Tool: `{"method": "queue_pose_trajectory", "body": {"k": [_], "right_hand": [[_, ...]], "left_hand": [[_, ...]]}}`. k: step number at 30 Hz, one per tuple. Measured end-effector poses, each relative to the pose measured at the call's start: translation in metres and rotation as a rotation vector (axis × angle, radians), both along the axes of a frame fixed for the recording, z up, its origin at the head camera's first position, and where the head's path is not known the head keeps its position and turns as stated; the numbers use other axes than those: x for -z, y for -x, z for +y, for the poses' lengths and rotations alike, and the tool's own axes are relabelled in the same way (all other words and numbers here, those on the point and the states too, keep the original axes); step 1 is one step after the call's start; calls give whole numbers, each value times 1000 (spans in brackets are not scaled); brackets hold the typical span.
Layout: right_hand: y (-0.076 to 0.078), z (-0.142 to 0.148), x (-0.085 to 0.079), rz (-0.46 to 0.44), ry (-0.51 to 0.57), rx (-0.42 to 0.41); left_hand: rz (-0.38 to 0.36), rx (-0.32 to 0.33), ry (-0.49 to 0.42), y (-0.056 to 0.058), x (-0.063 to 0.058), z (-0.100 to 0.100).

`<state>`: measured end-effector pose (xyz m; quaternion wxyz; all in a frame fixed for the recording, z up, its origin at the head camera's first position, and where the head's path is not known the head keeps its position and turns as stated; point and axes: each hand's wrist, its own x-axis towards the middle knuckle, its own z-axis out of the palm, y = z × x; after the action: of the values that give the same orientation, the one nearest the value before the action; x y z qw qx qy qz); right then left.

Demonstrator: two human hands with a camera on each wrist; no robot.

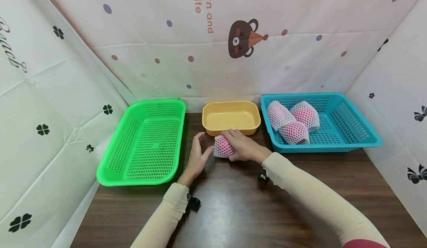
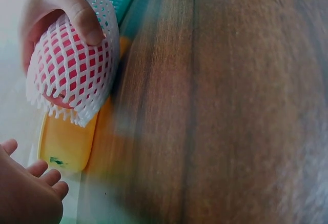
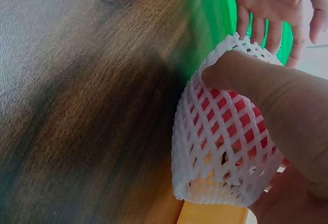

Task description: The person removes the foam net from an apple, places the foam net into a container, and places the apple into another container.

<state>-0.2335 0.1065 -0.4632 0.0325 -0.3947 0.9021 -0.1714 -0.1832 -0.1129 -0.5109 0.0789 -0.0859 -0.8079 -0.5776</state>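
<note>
My right hand (image 1: 245, 146) grips a round red fruit (image 1: 222, 146) sleeved in a white foam net, in front of the yellow basket (image 1: 231, 132). Its thumb lies across the netting in the right wrist view, and the net's ends stick out past the fruit. To the left of it is my left hand (image 1: 197, 159), fingers apart and nothing between them, with the fingertips close to the net's left end. In the blue basket (image 1: 363, 142) at the right lie several pink-red fruits (image 1: 295, 132) in the same white nets.
A large green basket (image 1: 146, 183) stands at the left on the dark wooden table (image 1: 230, 207). The yellow basket sits between the green and blue ones, against a white printed cloth (image 1: 143, 66) that hangs behind and at both sides.
</note>
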Motion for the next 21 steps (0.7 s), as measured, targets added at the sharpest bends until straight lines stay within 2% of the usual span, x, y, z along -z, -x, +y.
{"method": "queue_pose_trajectory", "body": {"k": [7, 21], "right_hand": [[-3, 1, -3, 28, 7, -14], [-9, 6, -5, 27, -4, 18]], "left_hand": [[-10, -1, 2, -1, -1, 0], [5, 27, -18, -2, 2, -1]]}}
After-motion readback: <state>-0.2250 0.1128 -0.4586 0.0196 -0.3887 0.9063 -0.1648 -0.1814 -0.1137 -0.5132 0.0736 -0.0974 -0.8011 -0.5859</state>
